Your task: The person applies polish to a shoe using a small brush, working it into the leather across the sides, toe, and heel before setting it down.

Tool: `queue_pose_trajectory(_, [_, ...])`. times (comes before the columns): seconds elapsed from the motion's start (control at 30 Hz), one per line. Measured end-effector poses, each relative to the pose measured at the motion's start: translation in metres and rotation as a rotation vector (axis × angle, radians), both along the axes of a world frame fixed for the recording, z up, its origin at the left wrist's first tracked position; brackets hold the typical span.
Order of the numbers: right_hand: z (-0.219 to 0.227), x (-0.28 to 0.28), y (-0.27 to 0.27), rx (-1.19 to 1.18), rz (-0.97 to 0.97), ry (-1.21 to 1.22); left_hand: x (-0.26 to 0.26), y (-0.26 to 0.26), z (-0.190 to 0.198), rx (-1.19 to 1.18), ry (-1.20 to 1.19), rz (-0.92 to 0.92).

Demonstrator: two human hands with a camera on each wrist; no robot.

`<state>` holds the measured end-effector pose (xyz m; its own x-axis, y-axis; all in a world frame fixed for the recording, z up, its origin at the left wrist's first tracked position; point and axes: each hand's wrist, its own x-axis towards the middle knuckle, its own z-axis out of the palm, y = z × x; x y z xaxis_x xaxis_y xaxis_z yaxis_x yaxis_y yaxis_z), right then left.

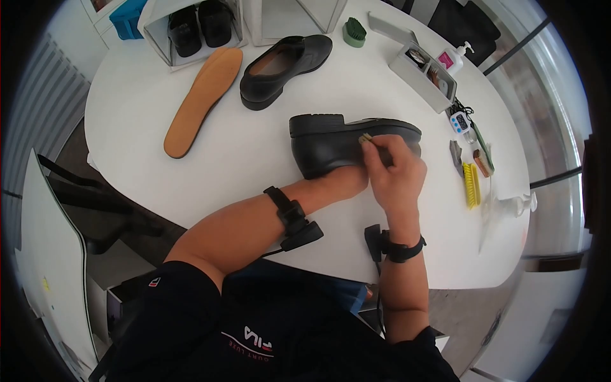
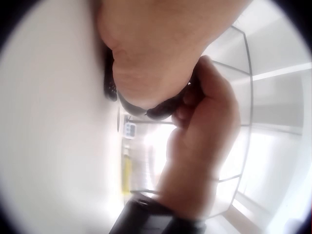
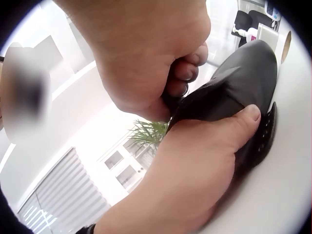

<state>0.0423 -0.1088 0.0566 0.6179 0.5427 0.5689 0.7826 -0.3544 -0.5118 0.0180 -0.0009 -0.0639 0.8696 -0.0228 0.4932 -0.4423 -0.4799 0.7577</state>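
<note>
A black leather shoe is held on its side, sole away from the body, toe to the right. My left hand grips it from the near side; in the right wrist view the left thumb presses on the shoe's upper. Above the shoe's near side, my right hand pinches a small yellowish-green piece against the leather. Curled right fingers show beside the shoe in the right wrist view. The shoe hides most of the left fingers in the head view.
Another black shoe and a tan insole lie at the back left, near a box with shoes. A green brush, grey case, white pump bottle, timer and yellow brush stand or lie at the right.
</note>
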Motion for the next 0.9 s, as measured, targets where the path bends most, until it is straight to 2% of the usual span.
queue_pose_trajectory(0.03, [0.000,-0.004,0.003,-0.001,0.003,-0.002,-0.002,-0.001,-0.001,-0.003,0.002,0.001])
queue_pose_trajectory(0.07, [0.000,-0.012,0.011,0.017,0.093,-0.079,-0.055,0.022,-0.015,-0.007,0.005,0.004])
queue_pose_trajectory(0.1, [0.000,-0.020,0.019,0.035,0.180,-0.152,-0.069,0.029,-0.018,-0.009,0.009,0.005])
queue_pose_trajectory(0.13, [-0.002,-0.024,0.029,0.053,0.233,-0.257,-0.070,0.034,-0.019,-0.012,0.014,0.004])
queue_pose_trajectory(0.27, [-0.003,-0.043,0.060,-0.025,0.260,-0.294,-0.070,0.038,-0.022,-0.027,0.025,0.002])
queue_pose_trajectory(0.33, [-0.004,-0.048,0.067,-0.192,0.377,-0.310,-0.034,0.019,-0.014,-0.032,0.032,-0.002])
queue_pose_trajectory(0.37, [-0.003,-0.050,0.066,-0.192,0.376,-0.311,-0.042,0.027,-0.017,-0.033,0.035,-0.004])
queue_pose_trajectory(0.43, [-0.001,-0.054,0.060,-0.392,0.470,-0.281,-0.051,0.033,-0.020,-0.039,0.043,-0.009])
queue_pose_trajectory(0.47, [0.001,-0.053,0.057,-0.395,0.473,-0.282,-0.052,0.037,-0.022,-0.044,0.045,-0.008])
queue_pose_trajectory(0.53, [0.006,-0.047,0.046,-0.220,0.421,-0.185,-0.070,0.037,-0.028,-0.060,0.055,-0.003])
queue_pose_trajectory(0.6, [0.021,-0.037,0.029,-0.201,0.279,-0.106,-0.067,0.036,-0.029,-0.072,0.063,0.001])
queue_pose_trajectory(0.63, [0.020,-0.027,0.020,-0.163,0.166,-0.073,-0.052,0.029,-0.026,-0.076,0.067,0.000])
queue_pose_trajectory(0.67, [0.023,-0.021,0.013,-0.159,0.024,-0.083,0.004,0.000,-0.010,-0.080,0.070,-0.002])
queue_pose_trajectory(0.7, [0.019,-0.008,0.006,-0.195,-0.104,-0.130,0.006,0.000,-0.011,-0.083,0.072,-0.004])
queue_pose_trajectory(0.77, [0.018,0.007,0.000,-0.232,-0.269,0.015,0.009,-0.003,-0.012,-0.089,0.079,-0.013])
queue_pose_trajectory(0.8, [0.017,0.006,0.001,-0.231,-0.275,0.012,0.010,-0.004,-0.012,-0.091,0.080,-0.021])
queue_pose_trajectory(0.87, [0.013,-0.008,0.010,-0.082,-0.064,-0.165,0.002,0.001,-0.016,-0.096,0.087,-0.041])
queue_pose_trajectory(0.9, [0.013,-0.018,0.016,-0.075,0.128,-0.111,0.003,-0.002,-0.016,-0.097,0.093,-0.052])
